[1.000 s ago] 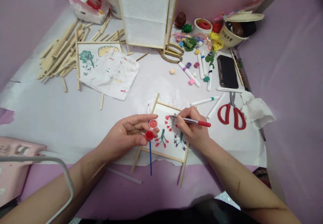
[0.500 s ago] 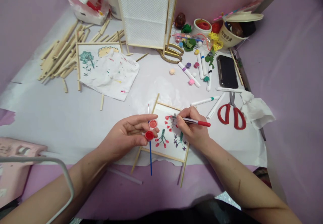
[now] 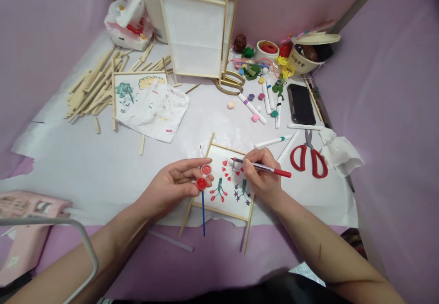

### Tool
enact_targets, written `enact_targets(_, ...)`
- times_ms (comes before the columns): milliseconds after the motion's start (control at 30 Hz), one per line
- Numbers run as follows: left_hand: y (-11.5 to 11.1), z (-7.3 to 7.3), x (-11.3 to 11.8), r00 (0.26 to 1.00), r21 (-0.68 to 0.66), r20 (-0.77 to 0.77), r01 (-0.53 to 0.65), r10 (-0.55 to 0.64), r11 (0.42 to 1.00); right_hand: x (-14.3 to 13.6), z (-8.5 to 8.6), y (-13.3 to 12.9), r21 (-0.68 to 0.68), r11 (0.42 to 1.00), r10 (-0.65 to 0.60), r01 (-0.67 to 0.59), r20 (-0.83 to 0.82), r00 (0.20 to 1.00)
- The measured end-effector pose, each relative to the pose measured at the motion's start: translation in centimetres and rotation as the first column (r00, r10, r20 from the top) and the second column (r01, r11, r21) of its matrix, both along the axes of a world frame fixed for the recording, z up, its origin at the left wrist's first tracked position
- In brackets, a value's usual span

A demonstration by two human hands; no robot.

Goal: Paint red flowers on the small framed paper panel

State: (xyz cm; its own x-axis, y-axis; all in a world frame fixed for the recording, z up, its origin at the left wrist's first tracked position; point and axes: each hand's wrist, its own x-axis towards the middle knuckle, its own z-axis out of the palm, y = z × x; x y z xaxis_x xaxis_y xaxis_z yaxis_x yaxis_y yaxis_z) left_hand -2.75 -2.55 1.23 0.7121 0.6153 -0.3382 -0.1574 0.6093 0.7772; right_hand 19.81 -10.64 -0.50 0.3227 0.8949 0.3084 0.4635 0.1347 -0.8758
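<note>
Our left hand [image 3: 171, 180] holds an open red pot [image 3: 201, 184]; our right hand [image 3: 264, 183] grips a pen [image 3: 265, 167] over the panel [image 3: 230, 189]; scissors [image 3: 309, 145] lie right of both.

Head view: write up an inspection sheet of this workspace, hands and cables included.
Surface: ragged-edged white paper over purple covering.
Job's things: painted stick-framed panel; open red paint pot; red-ended pen or brush; blue-handled brush.
Clutter: markers, red-handled scissors, phone, loose wooden sticks.
Left hand: holds the pot.
Right hand: holds the pen or brush, tip over the panel.
Cables: grey curved tube or cable, lower left.
Surroundings: tall white-panelled frame at back.
</note>
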Motion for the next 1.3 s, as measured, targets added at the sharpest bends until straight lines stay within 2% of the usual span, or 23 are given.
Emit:
enact_targets(100, -0.1, 0.0, 0.0, 1.0, 0.041, 0.017, -0.002, 0.002, 0.999, 0.0, -0.3, -0.2, 0.09, 0.996, -0.01, 0.015, -0.052, 0.999)
enact_targets(233, -0.2, 0.2, 0.0, 0.999, 0.096, 0.042, -0.026, 0.022, 0.995, 0.1, -0.5, -0.2, 0.137, 0.986, -0.086, 0.093, -0.054, 0.995)
enact_targets(400, -0.2, 0.5, -0.1, 0.997, 0.186, 0.052, -0.065, 0.056, 0.98, 0.0, 0.7, -0.2, 0.169, 0.968, -0.16, 0.184, -0.144, 0.976)
enact_targets(500, -0.2, 0.5, -0.1, 0.997, 0.209, 0.049, -0.065, 0.056, 0.976, -0.4, 2.2, -0.7, 0.171, 0.973, -0.112, 0.157, -0.247, 0.962)
enact_targets(667, -0.4, 0.2, 0.1, 0.999, 0.223, 0.038, -0.03, 0.022, 0.974, -1.9, 3.7, -2.3, 0.242, 0.97, 0.101, -0.007, -0.377, 0.921)
enact_targets(733, -0.5, 0.2, 0.1, 0.999, 0.23, 0.039, -0.016, 0.007, 0.973, -2.4, 3.9, -2.8, 0.262, 0.965, 0.094, 0.006, -0.366, 0.926)
enact_targets(833, -0.5, 0.2, 0.1, 0.999, 0.233, 0.052, -0.007, -0.005, 0.973, -1.7, 3.9, -2.9, 0.253, 0.962, -0.046, 0.108, -0.237, 0.97)
enact_targets(933, -0.5, 0.3, 0.0, 0.998, 0.242, 0.067, -0.01, -0.007, 0.97, 1.1, 3.7, -2.0, 0.246, 0.96, -0.158, 0.13, 0.098, 0.982)
enact_targets(967, -0.5, 0.4, 0.0, 0.998, 0.246, 0.07, -0.014, -0.004, 0.969, 2.3, 3.5, -1.5, 0.239, 0.966, -0.162, 0.1, 0.254, 0.954)
enact_targets(1033, -0.4, 0.4, 0.0, 0.997, 0.246, 0.074, -0.019, 0.0, 0.969, 4.8, 2.8, -0.6, 0.143, 0.989, -0.098, 0.026, 0.522, 0.847)
enact_targets(1100, -0.3, 0.4, -0.1, 0.997, 0.235, 0.083, -0.018, -0.002, 0.972, 6.8, 2.0, 0.3, 0.045, 0.998, -0.055, 0.033, 0.691, 0.721)
enact_targets(1200, -0.3, 0.2, -0.1, 0.995, 0.214, 0.102, -0.014, -0.008, 0.977, 8.2, 1.1, 1.3, -0.039, 0.998, 0.002, 0.05, 0.805, 0.594)
enact_targets(1267, -0.3, 0.1, -0.1, 0.993, 0.203, 0.117, -0.01, -0.014, 0.979, 7.7, 1.2, 1.5, -0.028, 0.995, -0.031, 0.095, 0.823, 0.567)
enact_targets(1300, -0.3, 0.1, -0.2, 0.992, 0.201, 0.122, -0.005, -0.02, 0.98, 7.0, 1.5, 1.4, -0.003, 0.994, -0.059, 0.105, 0.814, 0.578)
